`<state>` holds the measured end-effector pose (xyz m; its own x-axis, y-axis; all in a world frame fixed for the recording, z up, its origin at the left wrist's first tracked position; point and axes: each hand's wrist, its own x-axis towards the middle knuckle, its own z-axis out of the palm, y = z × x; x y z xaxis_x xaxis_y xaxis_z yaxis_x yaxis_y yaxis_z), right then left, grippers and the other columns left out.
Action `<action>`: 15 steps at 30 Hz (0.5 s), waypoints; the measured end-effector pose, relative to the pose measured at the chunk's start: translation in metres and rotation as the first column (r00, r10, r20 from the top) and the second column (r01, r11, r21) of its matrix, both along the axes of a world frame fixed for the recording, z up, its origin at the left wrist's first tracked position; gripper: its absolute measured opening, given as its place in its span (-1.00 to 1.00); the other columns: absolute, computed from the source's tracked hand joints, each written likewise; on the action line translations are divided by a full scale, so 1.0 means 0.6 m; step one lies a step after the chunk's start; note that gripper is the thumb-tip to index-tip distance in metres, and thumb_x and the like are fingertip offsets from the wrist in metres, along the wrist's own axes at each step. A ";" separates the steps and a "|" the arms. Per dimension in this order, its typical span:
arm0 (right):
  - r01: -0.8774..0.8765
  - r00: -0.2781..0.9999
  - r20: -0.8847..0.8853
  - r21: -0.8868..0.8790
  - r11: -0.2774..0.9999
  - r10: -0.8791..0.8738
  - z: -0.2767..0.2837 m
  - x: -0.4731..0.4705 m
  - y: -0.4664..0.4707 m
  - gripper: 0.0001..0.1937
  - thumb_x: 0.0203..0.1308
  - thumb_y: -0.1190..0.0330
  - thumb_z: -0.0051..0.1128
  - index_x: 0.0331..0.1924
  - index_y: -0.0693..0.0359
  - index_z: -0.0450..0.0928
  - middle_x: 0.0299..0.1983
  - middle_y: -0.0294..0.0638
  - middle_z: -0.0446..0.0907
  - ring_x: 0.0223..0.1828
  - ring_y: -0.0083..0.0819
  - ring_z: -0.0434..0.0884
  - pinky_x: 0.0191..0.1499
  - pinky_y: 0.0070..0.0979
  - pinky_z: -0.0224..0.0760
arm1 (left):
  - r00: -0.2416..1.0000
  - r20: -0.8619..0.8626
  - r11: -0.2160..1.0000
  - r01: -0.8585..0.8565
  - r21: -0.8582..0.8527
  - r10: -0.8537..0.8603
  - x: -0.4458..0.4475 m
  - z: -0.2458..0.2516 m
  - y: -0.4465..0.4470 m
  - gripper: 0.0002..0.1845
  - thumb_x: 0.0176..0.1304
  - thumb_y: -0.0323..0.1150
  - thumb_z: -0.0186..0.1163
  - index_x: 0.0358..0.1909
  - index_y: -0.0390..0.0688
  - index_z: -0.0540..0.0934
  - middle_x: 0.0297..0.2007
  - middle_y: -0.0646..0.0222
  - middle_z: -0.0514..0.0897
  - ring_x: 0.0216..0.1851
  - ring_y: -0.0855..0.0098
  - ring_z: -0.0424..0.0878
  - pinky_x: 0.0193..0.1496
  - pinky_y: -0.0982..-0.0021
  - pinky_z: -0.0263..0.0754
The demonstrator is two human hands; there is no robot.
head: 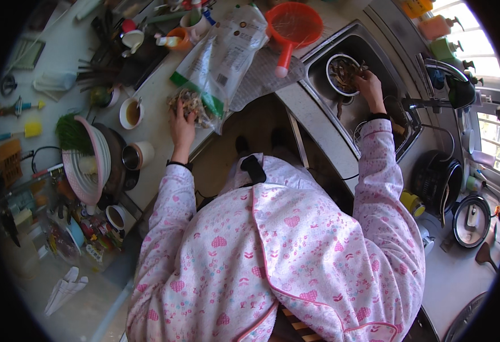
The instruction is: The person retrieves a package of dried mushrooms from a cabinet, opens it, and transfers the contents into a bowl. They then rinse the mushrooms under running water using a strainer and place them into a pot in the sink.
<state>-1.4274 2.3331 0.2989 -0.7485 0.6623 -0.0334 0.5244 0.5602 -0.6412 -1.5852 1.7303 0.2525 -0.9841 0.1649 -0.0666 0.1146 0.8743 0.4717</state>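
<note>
My left hand (183,128) grips the lower end of a clear plastic bag with a green border (228,55) at the counter edge. Brownish dried food pieces (197,102) show through the plastic around my fingers. My right hand (369,87) is over the right rim of a round metal pot (332,85) in the sink, its fingers pinched on some dark brown strips (356,73). More such strips fill the pot; their exact kind is hard to tell. One dark piece (340,110) hangs or lies just outside the pot.
A red plastic strainer (294,25) lies beyond the stainless steel sink (312,75), near the faucet (429,104). On the left counter stand a bowl of brown liquid (132,113), a steel-lined cup (138,155) and a pink-rimmed colander (98,171) with greens. An open cooker (440,181) sits at right.
</note>
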 end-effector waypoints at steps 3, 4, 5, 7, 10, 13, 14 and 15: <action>0.105 0.980 0.196 -0.326 0.939 -0.042 -0.102 0.000 0.105 -0.65 0.16 0.28 0.27 -0.02 0.31 0.73 -0.40 -0.10 0.74 -0.49 -0.39 0.72 -0.32 -0.46 0.55 | 0.999 0.031 0.999 0.017 0.029 -0.017 -0.003 0.003 -0.006 -0.26 0.42 -0.13 0.18 0.60 0.11 0.19 0.49 -0.27 0.20 0.48 -0.25 0.22 0.46 0.03 0.25; 0.184 0.965 0.232 -0.255 0.949 -0.125 -0.145 0.006 0.139 -0.64 0.17 0.26 0.26 -0.02 0.30 0.73 -0.32 -0.03 0.75 -0.33 -0.26 0.73 -0.21 -0.36 0.56 | 0.998 0.055 0.999 0.015 0.040 -0.017 -0.003 0.005 -0.006 -0.26 0.42 -0.14 0.18 0.60 0.10 0.18 0.50 -0.25 0.20 0.48 -0.24 0.22 0.46 0.05 0.25; 0.261 0.941 0.267 -0.179 0.949 -0.208 -0.191 0.015 0.171 -0.63 0.18 0.23 0.24 -0.01 0.29 0.73 -0.24 0.03 0.76 -0.18 -0.12 0.75 -0.10 -0.27 0.57 | 0.999 0.035 0.999 0.034 0.029 -0.035 -0.003 0.008 -0.006 -0.25 0.43 -0.16 0.18 0.60 0.08 0.18 0.50 -0.22 0.21 0.49 -0.22 0.23 0.46 0.07 0.25; 0.252 0.906 0.353 -0.009 0.968 -0.233 -0.289 0.032 0.227 -0.61 0.25 0.17 0.18 0.01 0.26 0.73 -0.12 0.12 0.76 0.02 0.05 0.73 0.05 -0.14 0.56 | 0.999 0.027 0.999 0.043 0.016 -0.044 -0.002 0.016 -0.001 -0.25 0.43 -0.20 0.17 0.61 0.05 0.16 0.51 -0.16 0.23 0.50 -0.16 0.23 0.46 0.10 0.25; -0.205 0.693 0.721 0.180 0.962 0.013 -0.410 0.060 0.297 -0.53 0.48 0.02 -0.10 0.09 0.16 0.71 0.02 0.19 0.68 0.10 0.14 0.66 0.18 -0.07 0.50 | 0.997 0.060 0.999 0.039 -0.001 -0.039 0.002 0.033 0.006 -0.28 0.46 -0.30 0.14 0.61 0.00 0.15 0.52 -0.07 0.25 0.52 -0.08 0.23 0.49 0.14 0.21; -0.009 0.833 0.545 0.187 0.982 -0.095 -0.508 0.078 0.309 -0.53 0.51 0.07 -0.22 0.12 0.14 0.70 0.05 0.20 0.67 0.11 0.14 0.66 0.18 -0.05 0.50 | 0.995 0.101 0.999 0.022 0.040 -0.026 -0.001 0.043 0.018 -0.29 0.47 -0.38 0.09 0.62 -0.03 0.14 0.53 0.00 0.27 0.55 0.01 0.22 0.52 0.18 0.17; -0.109 0.770 0.637 0.189 0.976 -0.038 -0.533 0.082 0.313 -0.53 0.50 0.10 -0.23 0.12 0.15 0.69 0.06 0.20 0.67 0.11 0.14 0.66 0.19 -0.05 0.50 | 0.993 0.108 0.995 0.040 0.091 -0.050 0.001 0.048 0.020 -0.30 0.49 -0.39 0.10 0.62 -0.04 0.14 0.54 0.01 0.26 0.56 0.04 0.21 0.55 0.21 0.11; -0.076 0.781 0.620 0.202 0.977 -0.067 -0.557 0.085 0.315 -0.53 0.49 0.13 -0.24 0.13 0.17 0.69 0.07 0.19 0.67 0.12 0.13 0.66 0.19 -0.05 0.50 | 0.993 0.112 0.998 0.034 0.048 -0.039 0.002 0.050 0.023 -0.30 0.49 -0.37 0.11 0.61 -0.05 0.15 0.54 0.01 0.26 0.56 0.05 0.21 0.55 0.22 0.11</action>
<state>-1.3765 2.5223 -0.0352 -0.6143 0.7041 -0.3563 0.7645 0.6429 -0.0477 -1.5842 1.7444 0.2828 -0.9639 0.2061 -0.1684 0.0899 0.8476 0.5229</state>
